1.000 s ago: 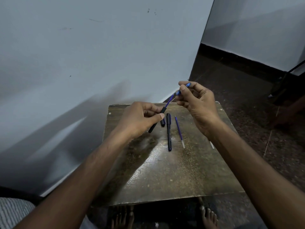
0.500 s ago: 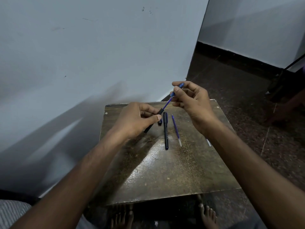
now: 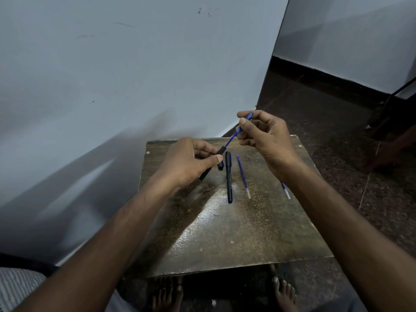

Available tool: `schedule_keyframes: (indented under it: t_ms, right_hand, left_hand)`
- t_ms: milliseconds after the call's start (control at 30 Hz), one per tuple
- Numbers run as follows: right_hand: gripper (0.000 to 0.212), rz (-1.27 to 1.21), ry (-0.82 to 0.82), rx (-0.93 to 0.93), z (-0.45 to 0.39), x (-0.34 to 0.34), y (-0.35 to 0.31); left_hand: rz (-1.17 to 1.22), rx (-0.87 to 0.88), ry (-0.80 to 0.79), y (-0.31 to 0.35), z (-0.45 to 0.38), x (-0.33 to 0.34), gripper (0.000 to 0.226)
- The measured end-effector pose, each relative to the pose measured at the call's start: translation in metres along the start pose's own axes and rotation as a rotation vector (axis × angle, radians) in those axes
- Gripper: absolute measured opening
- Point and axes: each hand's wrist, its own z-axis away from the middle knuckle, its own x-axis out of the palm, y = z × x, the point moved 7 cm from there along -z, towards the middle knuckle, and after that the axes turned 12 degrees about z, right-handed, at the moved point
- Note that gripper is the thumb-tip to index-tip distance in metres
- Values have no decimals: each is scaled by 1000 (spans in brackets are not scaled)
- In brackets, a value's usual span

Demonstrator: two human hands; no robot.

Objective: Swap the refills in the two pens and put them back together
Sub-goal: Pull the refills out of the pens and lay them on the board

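Note:
My left hand (image 3: 186,162) grips a black pen barrel (image 3: 221,150), held tilted above the small table (image 3: 225,244). A blue refill (image 3: 231,140) sticks out of the barrel's upper end. My right hand (image 3: 265,136) pinches a blue tip piece (image 3: 245,123) at the top of that refill. On the table lie a second black pen (image 3: 229,176), a short black piece (image 3: 221,165) beside it, and a loose blue refill (image 3: 243,175). Another refill end (image 3: 286,191) shows partly under my right forearm.
The table stands in a corner against a white wall (image 3: 135,75). Dark speckled floor (image 3: 326,109) lies to the right. My bare feet (image 3: 282,289) show below the table's front edge. A dark stand (image 3: 387,113) is at the far right.
Both hands shifted slightly with the head's movement; the grip on the barrel and the blue tip piece stays the same. Items on the table have not moved.

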Motion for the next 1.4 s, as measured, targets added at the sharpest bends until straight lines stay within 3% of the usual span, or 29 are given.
schedule_keyframes:
  t_ms: [300, 533, 700, 800, 967, 1167, 1300, 1400]
  right_hand:
    - [19, 62, -119, 0, 4, 20, 7]
    - [19, -14, -222, 120, 0, 24, 17]
    - [26, 29, -162, 132, 3, 27, 15]
    - [36, -72, -194, 207, 4, 27, 17]
    - [15, -108, -164, 216, 6, 23, 19]
    - [27, -127, -138, 277, 7, 21, 17]
    - [17, -103, -112, 269, 9, 19, 16]
    - [24, -109, -78, 303, 10, 17, 19]
  left_hand:
    - [6, 43, 18, 4, 2, 4, 11]
    - [-53, 92, 63, 7, 1, 3, 12]
    - [-37, 83, 41, 7, 3, 6, 14]
    - [-24, 63, 52, 6, 1, 5, 16]
    - [55, 45, 42, 5, 3, 4, 13]
    - [74, 33, 21, 6, 4, 8, 12]
    - [75, 22, 2, 4, 4, 8, 11]
    - [84, 21, -17, 4, 5, 10, 12]
